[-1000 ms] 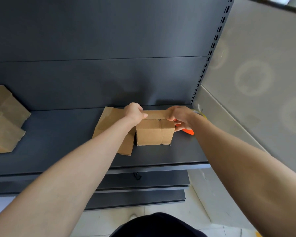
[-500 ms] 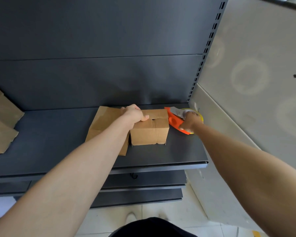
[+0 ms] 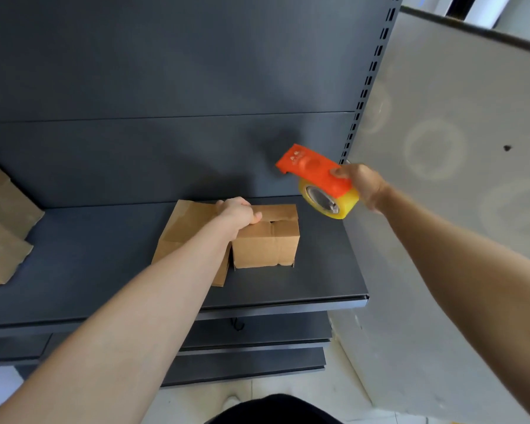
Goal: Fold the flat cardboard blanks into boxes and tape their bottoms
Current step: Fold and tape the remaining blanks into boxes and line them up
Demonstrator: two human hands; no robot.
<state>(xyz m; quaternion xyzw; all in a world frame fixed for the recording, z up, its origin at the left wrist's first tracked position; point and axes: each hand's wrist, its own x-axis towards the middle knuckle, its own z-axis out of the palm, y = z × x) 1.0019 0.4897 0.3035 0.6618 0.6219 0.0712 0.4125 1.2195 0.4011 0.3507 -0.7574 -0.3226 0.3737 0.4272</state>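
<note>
A small folded cardboard box stands on the dark shelf with its closed flaps facing up. My left hand grips the box's top left edge, fingers curled over the flaps. Under and behind it lies a flat cardboard blank. My right hand holds an orange tape dispenser with a yellowish tape roll in the air, above and to the right of the box.
Other folded cardboard pieces lie at the shelf's left end. A grey panel closes the right side behind a slotted upright. Lower shelves sit below, and pale floor tiles show beneath.
My right hand left the box, took hold of the tape dispenser lying at the shelf's right end and lifted it into the air. My left hand stayed on the box.
</note>
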